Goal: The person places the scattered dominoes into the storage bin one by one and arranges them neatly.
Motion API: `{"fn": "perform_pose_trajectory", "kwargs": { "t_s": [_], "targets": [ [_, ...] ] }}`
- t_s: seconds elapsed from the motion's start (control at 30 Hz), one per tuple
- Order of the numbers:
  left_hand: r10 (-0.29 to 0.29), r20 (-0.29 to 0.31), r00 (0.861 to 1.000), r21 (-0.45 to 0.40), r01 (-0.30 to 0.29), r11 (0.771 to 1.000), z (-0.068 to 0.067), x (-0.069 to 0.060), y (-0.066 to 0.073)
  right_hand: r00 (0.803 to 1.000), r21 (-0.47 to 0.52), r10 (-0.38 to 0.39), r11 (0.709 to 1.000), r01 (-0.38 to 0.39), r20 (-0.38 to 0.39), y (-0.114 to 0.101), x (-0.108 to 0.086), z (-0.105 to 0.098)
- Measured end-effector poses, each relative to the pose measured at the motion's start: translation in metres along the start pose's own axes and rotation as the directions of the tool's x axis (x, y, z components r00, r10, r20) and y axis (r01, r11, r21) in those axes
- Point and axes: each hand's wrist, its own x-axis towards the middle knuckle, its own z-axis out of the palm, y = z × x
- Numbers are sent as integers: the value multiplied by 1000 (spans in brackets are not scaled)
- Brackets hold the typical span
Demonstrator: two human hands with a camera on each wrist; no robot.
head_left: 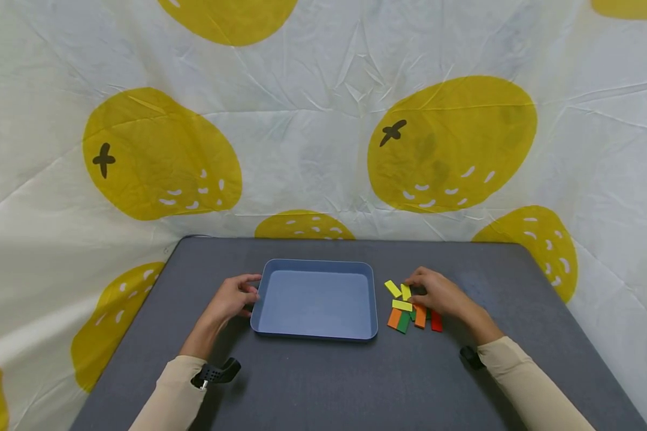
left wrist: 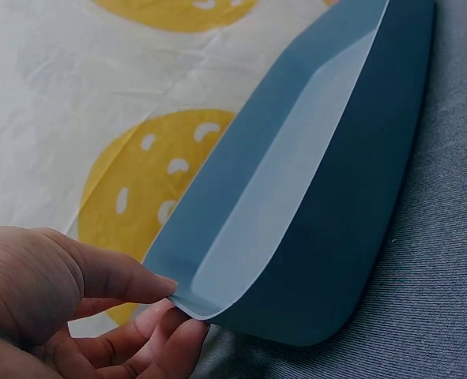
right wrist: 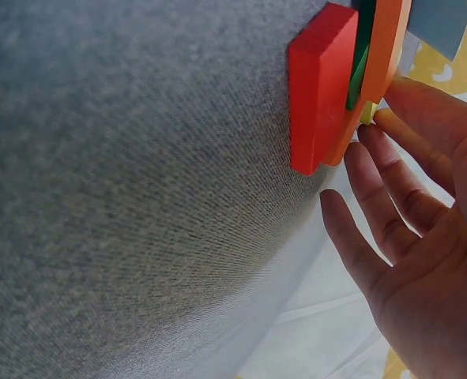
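Note:
A shallow blue tray (head_left: 318,332) lies on the grey table. My left hand (head_left: 236,297) is at its left side; in the left wrist view the thumb (left wrist: 158,286) and fingers pinch the rim at a corner. To the tray's right is a loose cluster of small flat rectangular blocks. My right hand (head_left: 437,292) reaches over this cluster from the right. Its thumb and forefinger pinch a yellow block (head_left: 406,292), partly hidden by the fingers; the other fingers are spread. Close by sit an orange block (right wrist: 387,47) and a red block (right wrist: 320,95).
Two more yellow blocks, one the upper yellow block (head_left: 392,288), lie beside a green block (head_left: 403,323) and an orange block (head_left: 394,318). Behind the table (head_left: 323,383) hangs a white cloth (head_left: 313,161) printed with yellow fruit.

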Motion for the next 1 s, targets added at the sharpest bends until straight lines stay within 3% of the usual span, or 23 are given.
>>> {"fn": "perform_pose_trajectory", "kwargs": {
  "t_s": [1.0],
  "targets": [
    [-13,-16,1000,7,13,1000,1,1,-1,998,2,-66,998,66,-22,21,5,1]
  ]
}}
